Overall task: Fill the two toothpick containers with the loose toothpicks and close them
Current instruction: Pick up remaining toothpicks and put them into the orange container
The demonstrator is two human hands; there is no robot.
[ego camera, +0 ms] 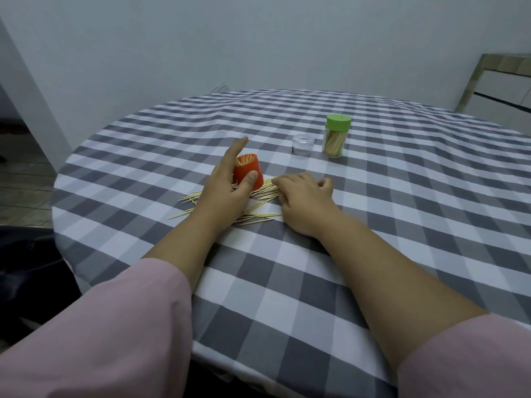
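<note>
From the head view, the left hand [222, 182] grips the upright red container [249, 174], part-filled, amid loose toothpicks [258, 215] on the checked counter [402, 225], while the right hand [304, 201], fingers curled, rests on the pile; the green-lidded container [336, 136] stands closed, well apart.

Checked table [316, 282]: loose toothpicks [258, 193], clear cap [302, 145], green-lidded container [335, 136].
</note>
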